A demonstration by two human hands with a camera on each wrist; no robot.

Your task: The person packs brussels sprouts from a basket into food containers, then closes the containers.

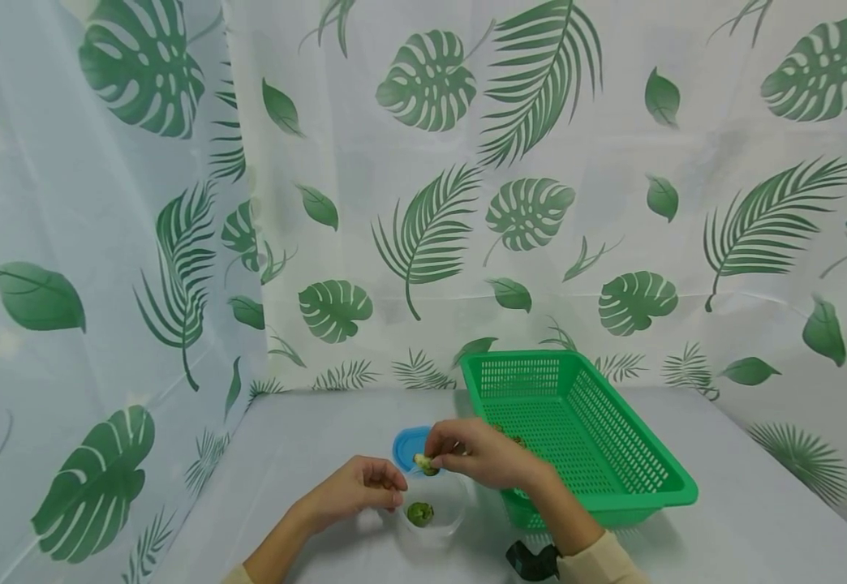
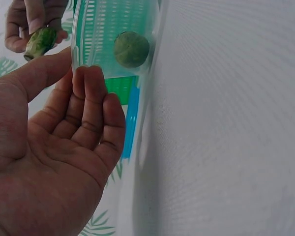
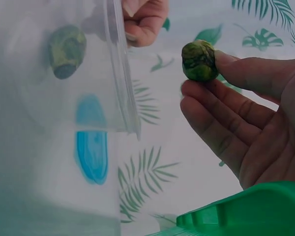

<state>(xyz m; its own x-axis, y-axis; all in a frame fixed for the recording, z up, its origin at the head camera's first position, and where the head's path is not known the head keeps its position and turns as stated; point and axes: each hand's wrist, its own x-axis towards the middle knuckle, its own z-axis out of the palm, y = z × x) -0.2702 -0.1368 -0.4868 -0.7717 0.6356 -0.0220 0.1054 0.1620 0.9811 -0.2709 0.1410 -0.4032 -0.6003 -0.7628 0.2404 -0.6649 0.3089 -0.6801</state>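
My right hand (image 1: pixel 485 454) pinches a Brussels sprout (image 3: pixel 200 61) between thumb and fingertips, above the clear plastic container (image 1: pixel 447 523) in the head view. The held sprout is green with browned, dark patches, and a pale side faces the head camera. Inside the container lies another Brussels sprout (image 2: pixel 132 49), seen through the clear wall in both wrist views. At the container's left side, my left hand (image 1: pixel 358 491) holds the rim with thumb and curled fingertips. Its thumb tip is partly hidden at the rim in the left wrist view (image 2: pixel 59 132).
A green perforated basket (image 1: pixel 650 454) stands to the right, with several brownish pieces near its left wall, partly behind my right hand. A blue lid (image 1: pixel 409 444) lies behind the container. Near my right sleeve sits a black object (image 1: pixel 533 561). Leaf-patterned curtains (image 1: pixel 423 243) bound the white table.
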